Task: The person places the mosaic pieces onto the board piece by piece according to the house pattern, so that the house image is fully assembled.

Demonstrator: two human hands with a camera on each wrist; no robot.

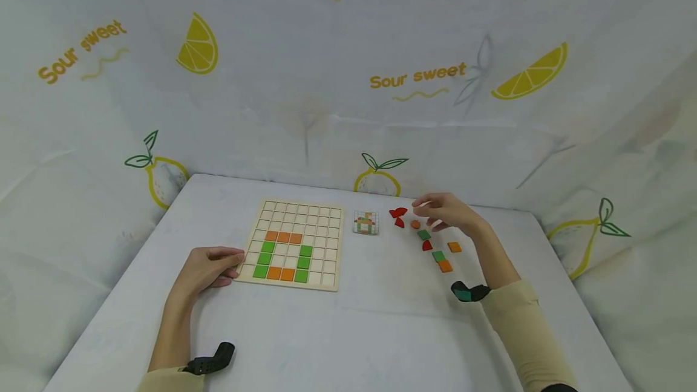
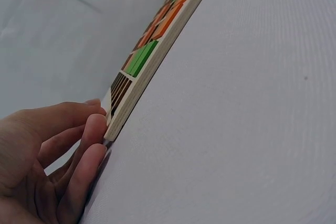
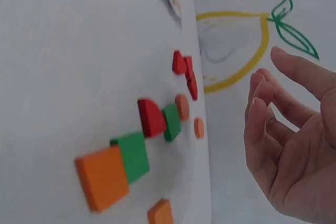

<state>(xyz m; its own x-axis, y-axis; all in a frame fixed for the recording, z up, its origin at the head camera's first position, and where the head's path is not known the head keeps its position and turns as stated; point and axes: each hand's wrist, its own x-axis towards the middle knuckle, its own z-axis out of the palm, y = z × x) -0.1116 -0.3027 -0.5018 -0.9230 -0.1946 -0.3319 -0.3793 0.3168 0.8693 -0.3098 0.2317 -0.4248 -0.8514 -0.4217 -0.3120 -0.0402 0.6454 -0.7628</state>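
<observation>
A wooden grid board (image 1: 321, 247) lies on the table, with green square tiles (image 1: 264, 258) and orange square tiles (image 1: 280, 273) arranged in a ring of cells. My left hand (image 1: 209, 268) pinches the board's near left corner; in the left wrist view its fingertips (image 2: 95, 121) are at that edge. My right hand (image 1: 448, 212) hovers above the loose pieces at the right, fingers relaxed and thumb apart, holding nothing. Below and beside it lie an orange round piece (image 1: 415, 224), a green tile (image 1: 424, 235) and a red quarter-round piece (image 3: 151, 118).
A small pattern card (image 1: 366, 222) lies between the board and the loose pieces. Several red pieces (image 1: 399, 213) cluster near the table's back edge. Further orange squares (image 1: 454, 247) and a green square (image 1: 438, 256) lie closer to the right forearm. A printed cloth (image 1: 305, 77) hangs behind the table.
</observation>
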